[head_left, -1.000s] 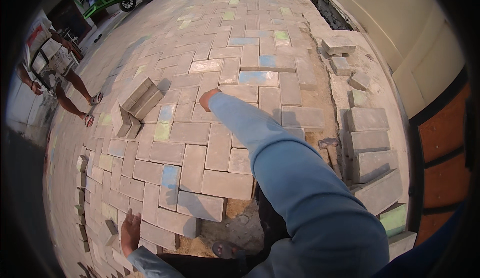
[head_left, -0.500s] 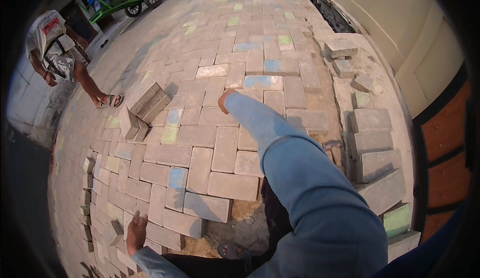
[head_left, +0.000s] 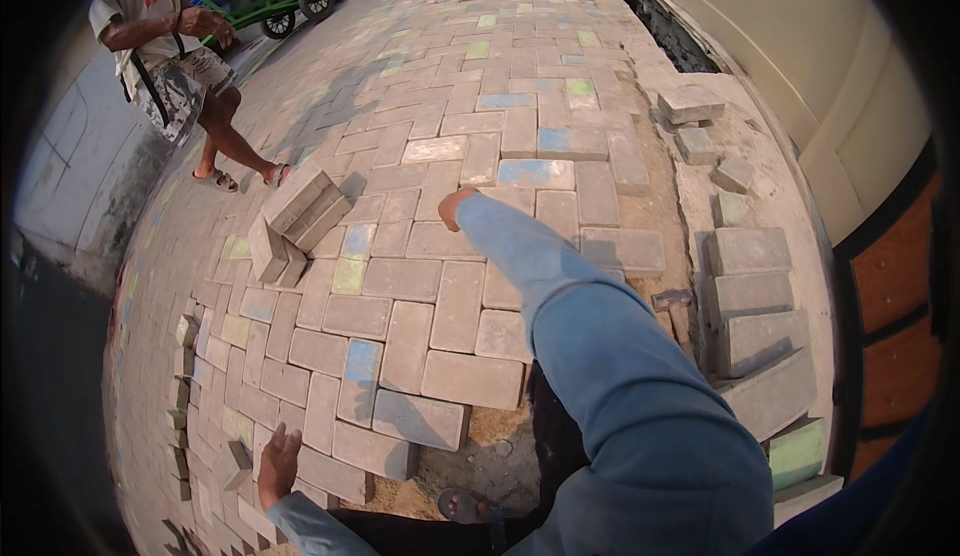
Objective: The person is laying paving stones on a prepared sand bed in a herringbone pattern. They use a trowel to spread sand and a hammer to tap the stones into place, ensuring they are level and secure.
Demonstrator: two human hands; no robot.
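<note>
My right arm in a blue-grey sleeve reaches forward over the laid paving bricks [head_left: 408, 344]. At its end, my right hand [head_left: 455, 209] is low over the pavement; its fingers are mostly hidden, so I cannot see whether it holds anything. Ahead and left of it, a small stack of loose paving bricks [head_left: 308, 206] stands on the surface. At the lower left my left hand [head_left: 280, 468] hangs open and bare, fingers loosely extended, above the bricks. My sandalled foot [head_left: 465, 504] rests on bare sand [head_left: 495, 446] beside the stepped paving edge.
Grey loose bricks [head_left: 752, 296] line the right side by the wall [head_left: 800, 86]. A hammer-like tool [head_left: 676, 308] lies in the sand strip. At the far left another person [head_left: 170, 56] walks. A green cart [head_left: 270, 6] stands behind. An open drain [head_left: 670, 31] runs far right.
The other person has stepped to the right and raised a forearm. My view has shifted slightly. Both my hands stay nearly where they were.
</note>
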